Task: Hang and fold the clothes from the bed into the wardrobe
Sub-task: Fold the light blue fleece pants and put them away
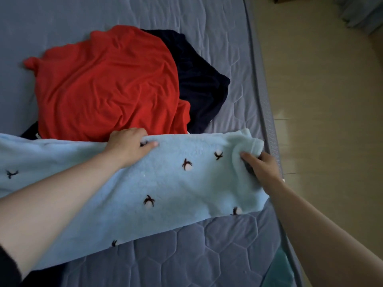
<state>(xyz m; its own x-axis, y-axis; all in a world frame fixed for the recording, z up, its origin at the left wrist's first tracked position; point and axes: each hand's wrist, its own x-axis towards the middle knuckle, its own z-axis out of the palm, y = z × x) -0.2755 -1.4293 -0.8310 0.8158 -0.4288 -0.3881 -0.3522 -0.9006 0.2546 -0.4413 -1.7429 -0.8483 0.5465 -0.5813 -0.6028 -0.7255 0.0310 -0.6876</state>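
**Hands hold a pale blue fleece across the bed**

Fleece in pale blue, the blue fleece garment (165,183) lies stretched as a long band across the near part of the bed (186,255), running from the left edge of the view almost to the bed's right side. It is dotted with small dark, spidery motifs, some with a white spot at their base. What kind of garment it is cannot be told from this view.

The left hand (129,145) grips the garment's far edge about midway along: the fingers are curled over that edge and out of sight, and the thumb lies on top of the fabric, pointing right. The right hand (262,167) holds the garment's right end, where the fleece is bunched into a thick fold; its thumb presses on top of the pile and the other fingers are tucked below it.

Just behind the fleece, a red garment (107,83) lies crumpled in a broad heap, its near edge touching the fleece beside the left hand. A dark navy garment (199,79) lies partly beneath the red one and spreads out past it to the right.

The bed is covered in grey-blue quilting with a hexagon pattern. To its right runs a beige floor (321,100).
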